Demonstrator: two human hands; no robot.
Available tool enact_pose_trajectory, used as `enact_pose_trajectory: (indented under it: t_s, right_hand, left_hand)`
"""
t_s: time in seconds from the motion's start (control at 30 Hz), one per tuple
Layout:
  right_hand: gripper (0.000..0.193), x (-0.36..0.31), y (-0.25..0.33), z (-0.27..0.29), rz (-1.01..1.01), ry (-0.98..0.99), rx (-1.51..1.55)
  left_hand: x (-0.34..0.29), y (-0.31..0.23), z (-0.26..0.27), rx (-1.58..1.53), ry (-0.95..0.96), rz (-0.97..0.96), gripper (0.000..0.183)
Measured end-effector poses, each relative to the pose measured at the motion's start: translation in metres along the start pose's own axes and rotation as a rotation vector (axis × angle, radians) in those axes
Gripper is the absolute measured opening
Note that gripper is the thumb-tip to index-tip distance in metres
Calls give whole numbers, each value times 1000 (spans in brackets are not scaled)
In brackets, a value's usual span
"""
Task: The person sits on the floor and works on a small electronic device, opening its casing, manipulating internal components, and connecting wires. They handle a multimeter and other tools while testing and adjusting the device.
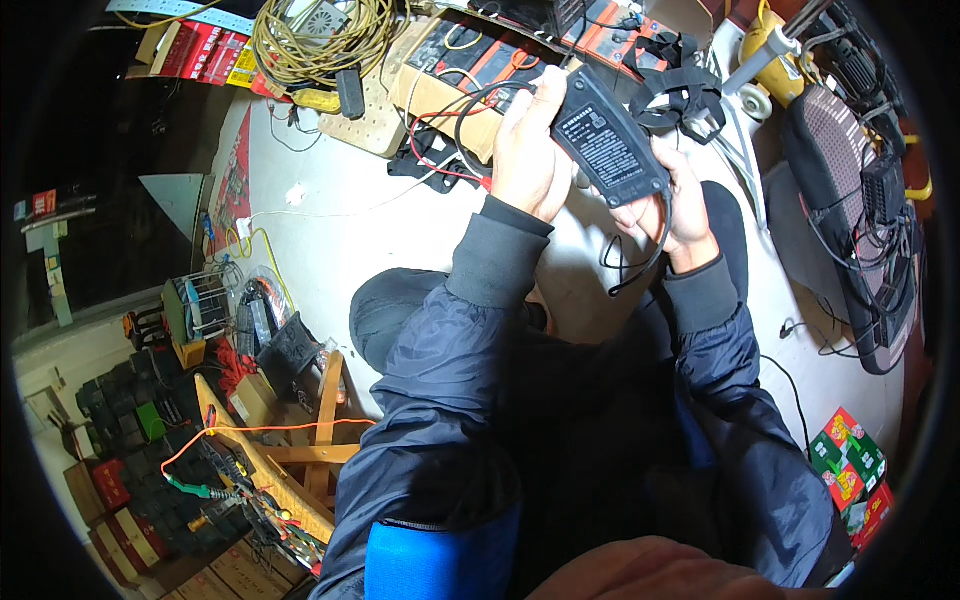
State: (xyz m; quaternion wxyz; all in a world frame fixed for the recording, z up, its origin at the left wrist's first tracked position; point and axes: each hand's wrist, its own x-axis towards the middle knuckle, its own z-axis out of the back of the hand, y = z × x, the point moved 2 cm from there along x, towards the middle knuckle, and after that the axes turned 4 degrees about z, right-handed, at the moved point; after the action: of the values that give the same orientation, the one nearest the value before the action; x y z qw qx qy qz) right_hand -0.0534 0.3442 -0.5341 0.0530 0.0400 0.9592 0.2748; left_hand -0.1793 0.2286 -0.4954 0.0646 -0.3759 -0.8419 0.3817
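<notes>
A black power adapter (608,140) with a printed label is held up in front of me, tilted, between both hands. My left hand (530,150) closes on its left edge, the thumb along the upper corner. The lower right corner rests in my right hand (685,205), whose fingers curl behind the case and are partly hidden. From the lower end a black cord (664,240) hangs in a loop. Beside my left hand run thin red and black leads (430,150); where they end is hard to follow.
Batteries in a cardboard box (455,105) lie beyond my hands, with black straps (680,85) to their right. A coil of yellow cable (265,45) sits far left. A tool-laden wooden stand (300,505) is at lower left; a padded seat (835,150) leans at right.
</notes>
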Motion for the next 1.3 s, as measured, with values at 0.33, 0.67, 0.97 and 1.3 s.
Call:
enact_pose_trajectory:
  t_s: [0.33, 0.67, 0.97, 1.3]
  right_hand:
    - [67, 7, -8, 22, -178, 78, 152]
    - [69, 10, -17, 36, -223, 67, 257]
    - [63, 10, -31, 53, -250, 58, 408]
    - [70, 4, -39, 60, -100, -224, 375]
  left_hand:
    - [4, 10, 16, 68, -70, 6, 36]
    - [9, 14, 22, -48, -89, 94, 26]
    - [13, 22, 27, 1, -117, 86, 28]
    - [15, 25, 26, -48, -139, 124, 36]
